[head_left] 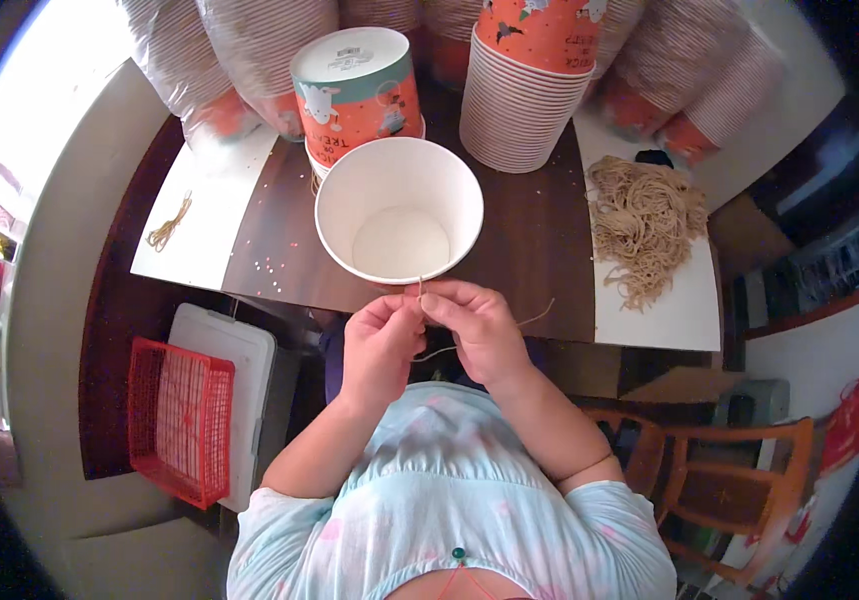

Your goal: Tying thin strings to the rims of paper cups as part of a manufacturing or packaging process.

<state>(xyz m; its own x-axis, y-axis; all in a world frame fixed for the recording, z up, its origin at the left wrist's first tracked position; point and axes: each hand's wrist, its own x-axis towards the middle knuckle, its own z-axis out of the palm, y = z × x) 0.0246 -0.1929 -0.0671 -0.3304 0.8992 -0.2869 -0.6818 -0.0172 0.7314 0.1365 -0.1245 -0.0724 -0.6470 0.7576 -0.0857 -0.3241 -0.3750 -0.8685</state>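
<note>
A white-lined paper bucket (399, 185) stands mouth up at the table's front edge, right before my hands. At its near rim, a thin tan cord (537, 316) runs through my fingers; one end trails out to the right and a loop hangs below. My left hand (384, 335) is closed, thumb and fingertips pinching the cord. My right hand (477, 325) pinches it too, thumb against forefinger, close to the bucket's rim. The two sets of fingertips nearly meet. Whether the cord passes through the bucket's wall is hidden by my fingers.
Behind stand an upturned orange bucket (357, 95) and a tall nested stack of buckets (519, 110). Plastic-wrapped stacks (264, 50) line the back. A heap of tan cords (644, 220) lies right, a small cord bundle (171, 225) left. Below left is a red basket (181, 420); right, a wooden chair (734, 480).
</note>
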